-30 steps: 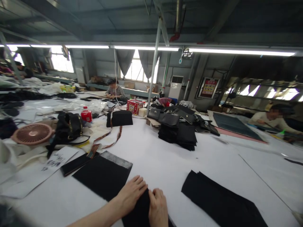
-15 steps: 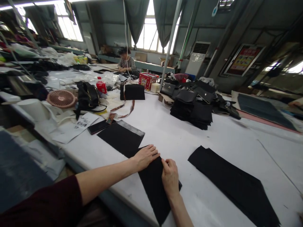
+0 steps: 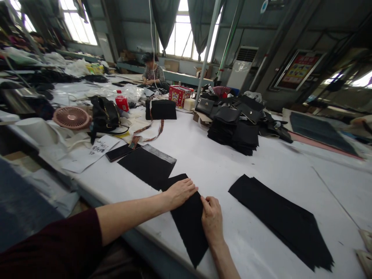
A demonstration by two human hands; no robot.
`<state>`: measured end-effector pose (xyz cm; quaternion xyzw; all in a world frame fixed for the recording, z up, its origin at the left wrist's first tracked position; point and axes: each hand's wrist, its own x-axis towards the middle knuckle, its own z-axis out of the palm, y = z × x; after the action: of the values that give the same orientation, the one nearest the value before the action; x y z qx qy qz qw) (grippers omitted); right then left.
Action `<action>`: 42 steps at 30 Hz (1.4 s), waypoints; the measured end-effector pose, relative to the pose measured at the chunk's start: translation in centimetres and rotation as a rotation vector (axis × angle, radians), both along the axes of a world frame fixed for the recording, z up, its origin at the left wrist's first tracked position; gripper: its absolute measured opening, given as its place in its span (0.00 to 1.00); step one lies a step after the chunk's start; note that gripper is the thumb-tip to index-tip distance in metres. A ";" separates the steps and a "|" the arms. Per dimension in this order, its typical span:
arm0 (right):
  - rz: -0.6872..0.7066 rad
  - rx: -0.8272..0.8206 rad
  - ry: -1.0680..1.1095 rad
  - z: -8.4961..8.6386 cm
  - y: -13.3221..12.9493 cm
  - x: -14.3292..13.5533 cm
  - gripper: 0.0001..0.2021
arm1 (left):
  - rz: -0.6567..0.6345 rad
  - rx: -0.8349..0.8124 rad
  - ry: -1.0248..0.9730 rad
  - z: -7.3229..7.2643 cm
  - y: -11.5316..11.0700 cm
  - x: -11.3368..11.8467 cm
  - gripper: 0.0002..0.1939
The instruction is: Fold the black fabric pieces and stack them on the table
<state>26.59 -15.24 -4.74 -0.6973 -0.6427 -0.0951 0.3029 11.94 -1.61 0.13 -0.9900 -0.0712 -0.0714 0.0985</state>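
Observation:
A black fabric piece [image 3: 190, 228] lies at a slant across the white table near its front edge. Flat across its upper part rests my left hand [image 3: 181, 192], fingers stretched out. At the right edge of the same piece my right hand [image 3: 213, 219] is closed, thumb and fingertips gripping the edge. Just beyond my left hand, partly under this piece, is another black piece [image 3: 145, 164] with a greyish, shiny strip [image 3: 159, 153] along its far end. To the right lies a stack of long black fabric pieces [image 3: 279, 217] with slightly uneven edges.
A dark phone-like slab [image 3: 120, 152] and a paper with handwriting [image 3: 93, 153] lie left. Behind are a pink fan [image 3: 72, 117], a black bag [image 3: 104, 114], a red box [image 3: 179, 96] and piled black pouches [image 3: 232, 120]. A person [image 3: 153, 71] sits at the far side.
The fabric under my hands has shifted slightly; more of its far end shows above my left hand. A dark corner beside my right hand no longer shows. The view has moved a little.

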 end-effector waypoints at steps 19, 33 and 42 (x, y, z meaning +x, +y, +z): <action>0.032 0.031 0.010 0.2 -3.5 1.4 0.17 | -0.020 -0.027 0.042 0.9 -3.0 0.8 0.24; 0.053 -0.016 0.031 1.0 -5.7 2.3 0.17 | -0.048 -0.056 0.099 1.6 -5.0 2.0 0.25; 0.047 0.014 0.023 1.0 -6.7 2.7 0.16 | -0.047 -0.109 0.099 1.6 -6.2 2.4 0.24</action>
<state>29.26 -21.98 -3.73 -0.6810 -0.6545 -0.0846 0.3174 14.32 -7.81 1.77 -0.9976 -0.0468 -0.0208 0.0461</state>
